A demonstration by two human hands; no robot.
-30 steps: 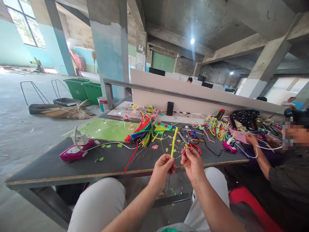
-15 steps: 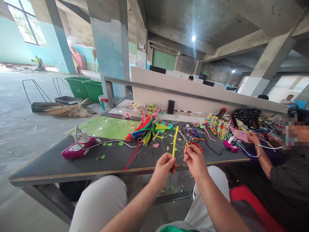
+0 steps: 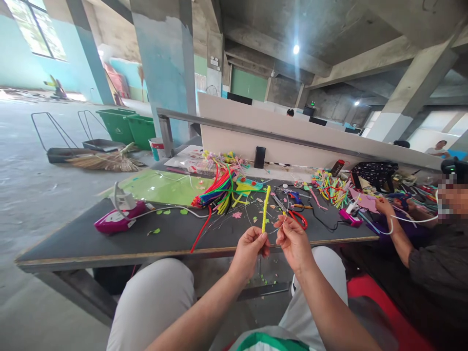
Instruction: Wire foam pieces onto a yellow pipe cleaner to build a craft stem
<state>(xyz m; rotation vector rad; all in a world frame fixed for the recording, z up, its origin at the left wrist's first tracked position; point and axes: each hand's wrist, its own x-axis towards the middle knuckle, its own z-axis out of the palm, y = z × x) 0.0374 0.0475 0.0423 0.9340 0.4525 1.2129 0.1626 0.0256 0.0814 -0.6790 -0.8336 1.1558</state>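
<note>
My left hand (image 3: 252, 246) is closed in a pinch on the lower end of a yellow pipe cleaner stem (image 3: 266, 207), which stands nearly upright above the thumb. Close by on the right, my right hand (image 3: 293, 240) pinches a thin wire (image 3: 246, 210) that curves in a wide loop behind the stem. The wire is so fine that its exact path is hard to follow. Beyond my hands lie red-handled scissors (image 3: 300, 220), a blue glue gun (image 3: 295, 197) and a bundle of coloured pipe cleaners (image 3: 219, 187).
A pink power strip (image 3: 119, 218) sits at left on the dark table (image 3: 80, 243), near a green sheet (image 3: 153, 187). A phone (image 3: 259, 157) leans against the white partition. Another person's hand (image 3: 383, 206) works at right beside a second power strip (image 3: 350, 218).
My right hand has shifted slightly, its fingers now a little looser, and the wire loop shows more clearly. The yellow stem stays in my left hand. The camera view has tilted slightly.
</note>
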